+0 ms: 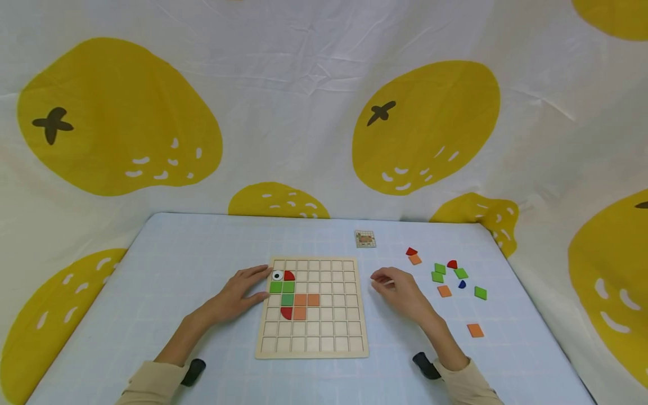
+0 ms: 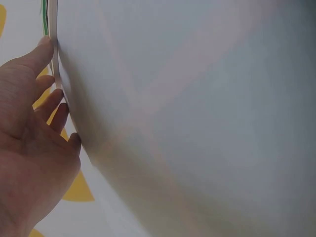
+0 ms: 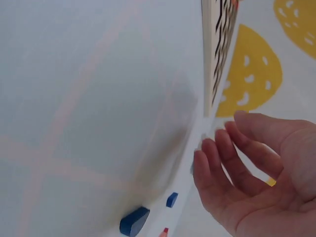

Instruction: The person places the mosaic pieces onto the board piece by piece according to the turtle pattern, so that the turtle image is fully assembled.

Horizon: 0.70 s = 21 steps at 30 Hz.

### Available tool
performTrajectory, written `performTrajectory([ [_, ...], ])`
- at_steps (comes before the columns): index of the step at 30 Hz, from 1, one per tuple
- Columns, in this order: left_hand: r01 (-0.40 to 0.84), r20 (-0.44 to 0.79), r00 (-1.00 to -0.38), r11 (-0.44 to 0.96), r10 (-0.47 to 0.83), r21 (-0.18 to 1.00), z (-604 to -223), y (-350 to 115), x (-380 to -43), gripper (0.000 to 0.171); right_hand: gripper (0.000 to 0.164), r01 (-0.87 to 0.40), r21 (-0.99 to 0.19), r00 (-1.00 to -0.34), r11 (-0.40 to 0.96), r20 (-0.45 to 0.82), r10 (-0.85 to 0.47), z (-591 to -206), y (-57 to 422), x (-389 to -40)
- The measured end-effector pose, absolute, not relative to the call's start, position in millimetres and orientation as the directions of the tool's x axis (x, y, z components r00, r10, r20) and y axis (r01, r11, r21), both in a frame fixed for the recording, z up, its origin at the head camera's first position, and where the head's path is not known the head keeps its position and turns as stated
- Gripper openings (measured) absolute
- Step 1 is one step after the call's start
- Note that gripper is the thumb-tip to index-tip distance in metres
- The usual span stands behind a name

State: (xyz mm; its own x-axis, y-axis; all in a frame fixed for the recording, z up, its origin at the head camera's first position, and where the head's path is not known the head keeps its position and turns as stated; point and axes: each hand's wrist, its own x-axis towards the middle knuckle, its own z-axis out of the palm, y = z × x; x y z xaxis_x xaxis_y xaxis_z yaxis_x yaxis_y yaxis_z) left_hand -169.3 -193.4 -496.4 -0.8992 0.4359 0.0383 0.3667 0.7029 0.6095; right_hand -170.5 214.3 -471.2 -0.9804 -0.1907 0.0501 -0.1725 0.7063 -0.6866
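A wooden grid board [image 1: 334, 340] lies on the table. Colored tiles fill some cells on its left side: a white eye tile [image 1: 277, 275], two red rounded tiles, three green tiles and three orange tiles [image 1: 300, 314]. My left hand [image 1: 238, 293] rests at the board's left edge, fingertips and thumb touching the rim. In the left wrist view that hand [image 2: 37, 118] has relaxed fingers along the edge. My right hand [image 1: 400, 292] hovers just right of the board, fingers loosely bent, with nothing visible in them. The right wrist view shows thumb and fingers [image 3: 247, 158] apart.
Loose tiles lie scattered on the right: several green tiles [image 1: 460, 273], orange tiles [image 1: 475, 330], red rounded tiles [image 1: 452, 264] and a small blue tile [image 1: 462, 284]. A small picture card [image 1: 365, 239] lies behind the board. A fruit-patterned cloth [image 1: 314, 84] hangs behind the table.
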Motion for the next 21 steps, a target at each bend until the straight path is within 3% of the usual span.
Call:
performTrajectory([
  [21,0.363,0.032,-0.9,0.707,0.434,0.607,-501,-193,-171,0.063,0.027,-0.069,-0.639,-0.995,0.766,0.1,-0.007,-474,289,-173],
])
